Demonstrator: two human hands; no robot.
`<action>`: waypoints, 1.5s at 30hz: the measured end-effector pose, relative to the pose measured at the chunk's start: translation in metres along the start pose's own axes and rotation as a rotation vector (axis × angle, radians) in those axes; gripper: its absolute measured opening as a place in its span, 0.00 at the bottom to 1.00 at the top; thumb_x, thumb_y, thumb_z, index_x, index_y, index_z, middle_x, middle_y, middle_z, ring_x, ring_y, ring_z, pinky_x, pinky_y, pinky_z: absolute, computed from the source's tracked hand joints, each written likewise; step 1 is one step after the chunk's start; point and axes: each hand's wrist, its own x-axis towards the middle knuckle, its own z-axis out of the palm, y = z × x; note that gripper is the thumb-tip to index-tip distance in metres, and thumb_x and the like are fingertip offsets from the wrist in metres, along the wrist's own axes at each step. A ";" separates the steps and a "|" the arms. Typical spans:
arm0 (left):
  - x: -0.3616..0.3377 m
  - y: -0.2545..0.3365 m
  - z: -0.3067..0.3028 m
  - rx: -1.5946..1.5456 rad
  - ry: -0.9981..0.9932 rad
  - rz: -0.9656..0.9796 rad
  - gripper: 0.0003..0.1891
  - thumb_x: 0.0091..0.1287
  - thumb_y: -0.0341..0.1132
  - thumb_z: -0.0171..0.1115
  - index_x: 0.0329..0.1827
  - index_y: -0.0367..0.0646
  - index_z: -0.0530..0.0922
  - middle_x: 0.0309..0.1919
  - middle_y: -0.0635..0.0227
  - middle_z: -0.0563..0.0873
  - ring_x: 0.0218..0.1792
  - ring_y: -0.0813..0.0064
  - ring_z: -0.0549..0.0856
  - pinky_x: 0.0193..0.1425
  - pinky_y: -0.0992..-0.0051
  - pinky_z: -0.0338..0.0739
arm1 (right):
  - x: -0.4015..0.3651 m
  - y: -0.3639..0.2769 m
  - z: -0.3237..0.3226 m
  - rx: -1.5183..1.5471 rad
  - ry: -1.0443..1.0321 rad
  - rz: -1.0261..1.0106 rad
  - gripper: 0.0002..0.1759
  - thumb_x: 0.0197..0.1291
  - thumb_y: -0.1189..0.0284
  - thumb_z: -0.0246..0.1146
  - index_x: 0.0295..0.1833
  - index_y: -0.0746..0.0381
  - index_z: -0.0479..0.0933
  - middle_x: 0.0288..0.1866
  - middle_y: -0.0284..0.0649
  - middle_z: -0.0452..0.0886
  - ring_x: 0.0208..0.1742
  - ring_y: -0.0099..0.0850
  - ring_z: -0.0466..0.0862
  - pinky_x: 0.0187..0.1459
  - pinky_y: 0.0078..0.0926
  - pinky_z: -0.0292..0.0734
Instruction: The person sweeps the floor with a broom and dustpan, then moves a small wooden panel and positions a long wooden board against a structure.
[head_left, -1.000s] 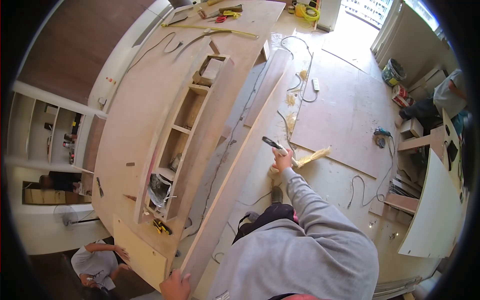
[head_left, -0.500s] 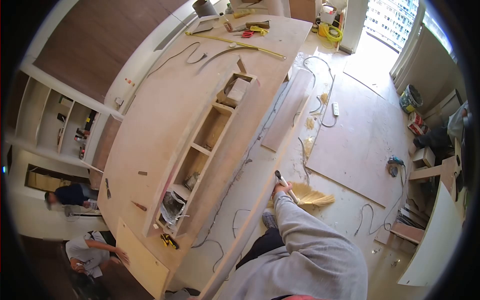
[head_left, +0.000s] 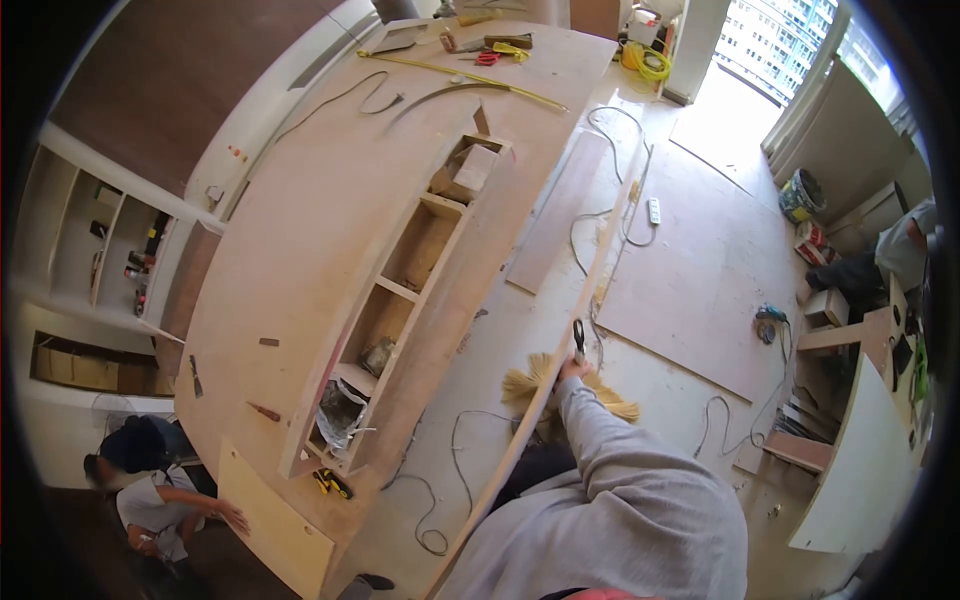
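Note:
My right hand (head_left: 574, 370), at the end of a grey sleeve, is closed around the short handle of a broom (head_left: 612, 399). The handle's dark looped end sticks up above my fingers. Straw bristles fan out low over the floor on both sides of a long narrow wooden strip (head_left: 532, 420). This strip runs diagonally past my hand and partly hides the broom. My left hand is not visible.
A large wooden worktop (head_left: 290, 230) holds a divided trough (head_left: 397, 290), tape measure, pliers and other tools. Cables (head_left: 455, 455) and wooden sheets (head_left: 690, 270) lie on the floor. Two people (head_left: 160, 500) are at lower left; another person (head_left: 900, 245) is at right.
The view has shifted. The broom has swung left beneath the strip, so its bristles now show on both sides. At lower left, the two people appear closer together.

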 end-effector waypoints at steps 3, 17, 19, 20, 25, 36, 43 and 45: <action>0.009 -0.013 0.037 -0.001 -0.031 -0.002 0.11 0.64 0.37 0.58 0.45 0.43 0.76 0.29 0.56 0.83 0.25 0.59 0.83 0.27 0.61 0.76 | 0.009 -0.037 0.000 0.251 -0.041 0.161 0.22 0.54 0.70 0.64 0.51 0.64 0.65 0.41 0.45 0.77 0.38 0.36 0.79 0.38 0.38 0.76; 0.085 0.051 0.088 -0.052 0.150 0.015 0.18 0.51 0.43 0.67 0.42 0.46 0.74 0.24 0.59 0.83 0.28 0.55 0.83 0.30 0.59 0.74 | 0.027 -0.228 0.009 0.911 -0.769 0.630 0.17 0.59 0.57 0.53 0.41 0.61 0.66 0.24 0.40 0.70 0.19 0.32 0.72 0.18 0.30 0.67; 0.096 0.095 0.077 -0.027 0.194 -0.009 0.19 0.51 0.42 0.67 0.44 0.46 0.75 0.25 0.59 0.83 0.28 0.56 0.83 0.31 0.59 0.74 | 0.067 -0.217 0.034 1.115 -0.907 0.769 0.20 0.58 0.53 0.52 0.38 0.59 0.63 0.20 0.40 0.70 0.15 0.32 0.71 0.15 0.31 0.66; 0.103 0.120 0.071 -0.010 0.218 -0.020 0.20 0.51 0.42 0.67 0.45 0.47 0.75 0.25 0.60 0.83 0.28 0.56 0.84 0.31 0.59 0.75 | 0.073 -0.234 0.034 1.105 -0.909 0.773 0.20 0.58 0.53 0.52 0.38 0.59 0.63 0.20 0.40 0.70 0.15 0.32 0.71 0.15 0.31 0.66; 0.134 0.251 0.013 -0.202 0.313 -0.035 0.17 0.51 0.34 0.66 0.46 0.44 0.78 0.32 0.57 0.84 0.31 0.53 0.83 0.33 0.58 0.76 | 0.160 -0.270 0.048 0.743 -0.921 0.704 0.24 0.59 0.48 0.51 0.36 0.60 0.70 0.24 0.40 0.72 0.28 0.37 0.75 0.28 0.36 0.74; 0.133 0.452 -0.044 -0.287 0.448 -0.139 0.12 0.52 0.34 0.69 0.38 0.44 0.79 0.34 0.61 0.86 0.33 0.58 0.85 0.36 0.63 0.78 | 0.268 -0.366 0.033 0.561 -0.825 0.760 0.29 0.55 0.42 0.42 0.28 0.59 0.67 0.21 0.41 0.70 0.19 0.37 0.71 0.22 0.37 0.68; 0.125 0.472 -0.048 -0.297 0.427 -0.158 0.12 0.53 0.38 0.70 0.34 0.44 0.78 0.29 0.62 0.85 0.28 0.60 0.85 0.32 0.65 0.78 | 0.281 -0.346 0.039 0.317 -0.740 0.679 0.24 0.59 0.49 0.45 0.26 0.59 0.66 0.20 0.40 0.69 0.17 0.38 0.70 0.20 0.38 0.67; 0.123 0.475 -0.056 -0.293 0.418 -0.159 0.12 0.53 0.39 0.70 0.34 0.44 0.78 0.27 0.62 0.85 0.27 0.60 0.84 0.31 0.65 0.78 | 0.274 -0.351 0.037 0.320 -0.740 0.738 0.20 0.60 0.52 0.48 0.28 0.58 0.66 0.21 0.40 0.69 0.17 0.38 0.70 0.19 0.39 0.67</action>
